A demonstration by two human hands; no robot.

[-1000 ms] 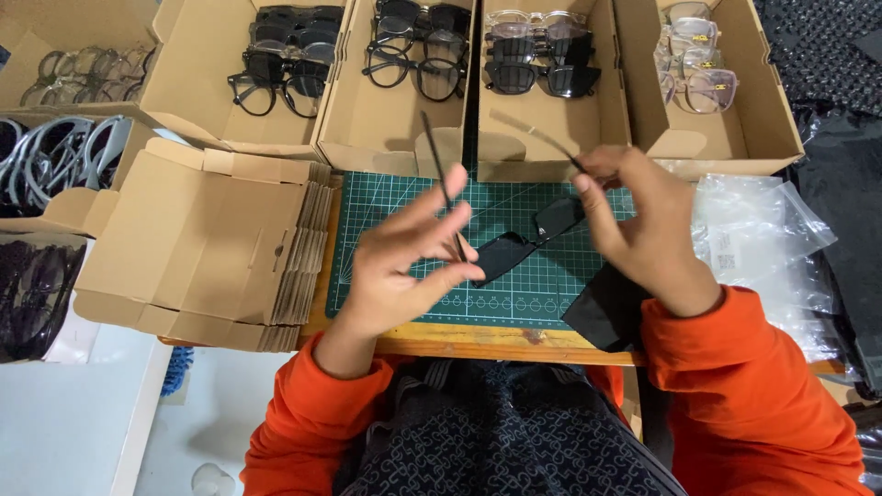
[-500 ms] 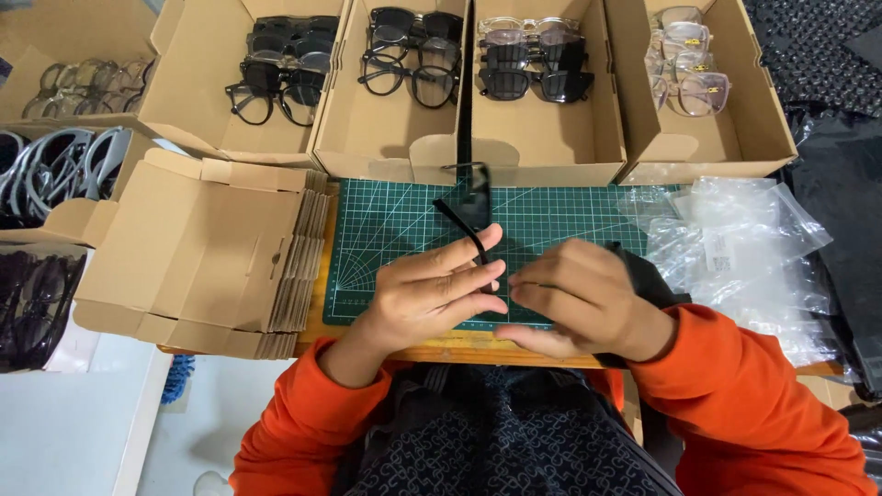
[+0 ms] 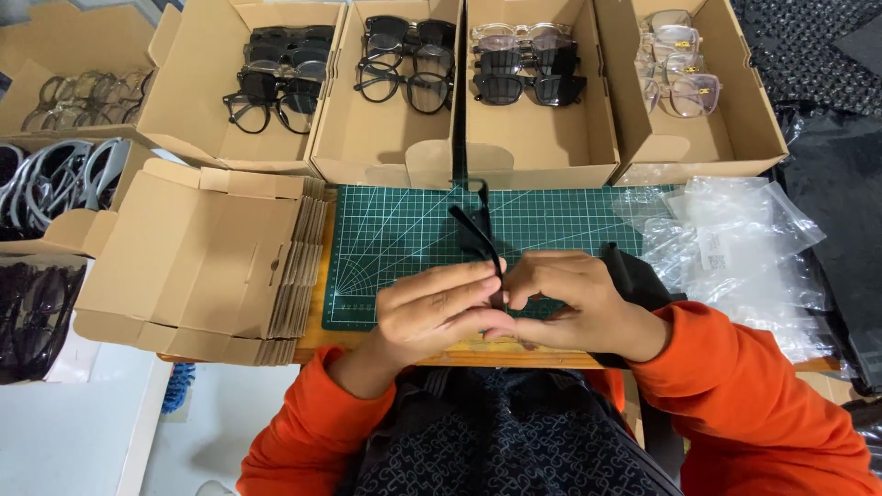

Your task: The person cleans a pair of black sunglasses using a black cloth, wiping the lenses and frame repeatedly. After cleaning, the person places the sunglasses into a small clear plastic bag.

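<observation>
Both hands together low over the green cutting mat: left hand and right hand pinching black glasses, one temple sticking up, not yet bagged; clear bags untouched alongside.

Left hand and right hand pinching black glasses over green cutting mat, boxes of glasses at twelve o'clock, flat cartons at nine, clear bags at three

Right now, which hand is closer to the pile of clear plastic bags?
Right. The right hand is beside the plastic bags; the left hand is farther off, on the other side of the black glasses.
</observation>
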